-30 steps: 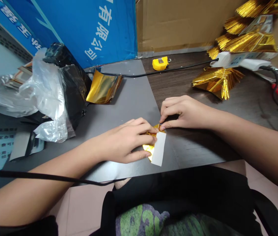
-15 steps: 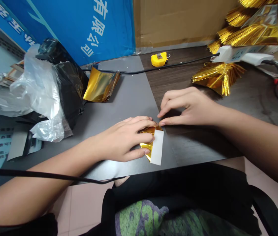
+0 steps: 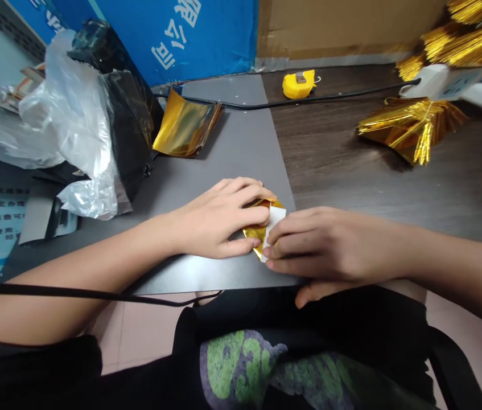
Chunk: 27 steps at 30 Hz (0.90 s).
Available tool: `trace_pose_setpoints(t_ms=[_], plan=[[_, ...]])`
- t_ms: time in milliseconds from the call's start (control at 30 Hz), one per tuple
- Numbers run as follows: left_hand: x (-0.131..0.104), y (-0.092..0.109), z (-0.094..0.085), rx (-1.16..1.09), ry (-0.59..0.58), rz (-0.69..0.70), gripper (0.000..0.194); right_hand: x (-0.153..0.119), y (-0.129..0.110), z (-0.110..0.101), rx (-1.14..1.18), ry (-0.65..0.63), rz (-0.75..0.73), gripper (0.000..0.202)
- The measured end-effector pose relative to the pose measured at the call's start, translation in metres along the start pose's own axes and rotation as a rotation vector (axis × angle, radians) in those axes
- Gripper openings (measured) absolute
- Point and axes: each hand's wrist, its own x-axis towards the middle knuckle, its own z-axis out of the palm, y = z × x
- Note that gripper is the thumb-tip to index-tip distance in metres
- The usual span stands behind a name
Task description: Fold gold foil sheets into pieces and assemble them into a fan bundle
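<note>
A small piece of gold foil paper point(image 3: 254, 233) lies at the front of the grey desk, mostly hidden by my left hand point(image 3: 223, 219). That hand presses it down from above with spread fingers. Along the foil's right side runs a white paper strip point(image 3: 276, 214). My right hand point(image 3: 321, 242) rests its fingertips over the strip's lower part, fingers stretched out and thumb apart below, near the desk's edge. Whether the strip is stuck to the foil I cannot tell.
Behind my left hand stands a stack of gold foil sheets point(image 3: 187, 125). A clear plastic bag point(image 3: 82, 114) and a black bag point(image 3: 127, 125) are at left. Toward the back are a yellow tape measure point(image 3: 299, 85), a black cable point(image 3: 258, 106) and a tied gold foil bundle point(image 3: 415, 128).
My right hand has come down from the foil's top corner onto the white strip. My left hand stays on the foil. The whole view has shifted a little.
</note>
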Motion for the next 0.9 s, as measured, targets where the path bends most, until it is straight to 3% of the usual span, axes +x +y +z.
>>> trace_pose_setpoints(t_ms=[133, 333, 467, 567, 700, 900], plan=[[-0.002, 0.009, 0.001, -0.053, -0.006, 0.039, 0.021, 0.003, -0.012, 0.008, -0.148, 0.039, -0.085, 0.022], [-0.004, 0.019, 0.003, -0.101, -0.003, 0.019, 0.020, 0.006, -0.018, 0.010, -0.088, 0.055, -0.110, 0.030], [-0.003, 0.015, 0.003, -0.118, -0.004, -0.008, 0.021, 0.007, -0.010, 0.002, 0.136, 0.009, 0.014, 0.028], [-0.003, 0.008, 0.002, -0.097, 0.024, -0.058, 0.024, 0.005, -0.001, 0.001, 0.238, 0.070, 0.130, 0.026], [-0.003, 0.001, 0.001, -0.029, 0.044, -0.144, 0.026, 0.004, 0.009, 0.005, 0.200, 0.186, 0.157, 0.013], [-0.004, 0.002, 0.000, -0.011, 0.053, -0.183, 0.030, 0.005, 0.011, 0.006, 0.125, 0.223, 0.200, 0.010]])
